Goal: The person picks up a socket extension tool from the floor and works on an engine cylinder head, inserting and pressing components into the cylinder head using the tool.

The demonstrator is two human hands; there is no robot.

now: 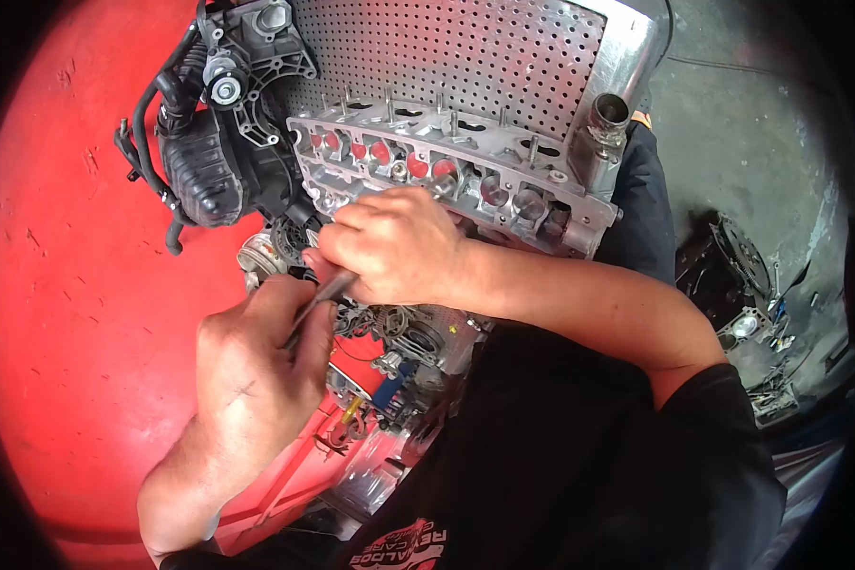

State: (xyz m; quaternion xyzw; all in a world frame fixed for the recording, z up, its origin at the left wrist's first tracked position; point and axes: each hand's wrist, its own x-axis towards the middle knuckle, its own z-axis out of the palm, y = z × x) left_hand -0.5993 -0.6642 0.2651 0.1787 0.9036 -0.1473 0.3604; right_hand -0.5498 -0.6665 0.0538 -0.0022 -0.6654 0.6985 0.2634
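Observation:
My left hand [266, 356] is closed, with thumb and fingers pinched on a narrow grey strip [318, 302] that looks like a flat piece. The strip's other end runs into my right hand [389, 242], whose fingers are curled around it. What the strip is made of, I cannot tell. Just beyond my right hand lies an aluminium cylinder head [518, 157], valves and upright studs showing along it. A piston [258, 255] sits by my left hand, among loose engine parts.
The cylinder head rests against a perforated metal tray [446, 47]. A black intake assembly with hoses [204, 166] lies on the red surface [76, 285]. Below my hands are a blue object [394, 385] and small parts. An engine block [727, 271] stands on the floor at right.

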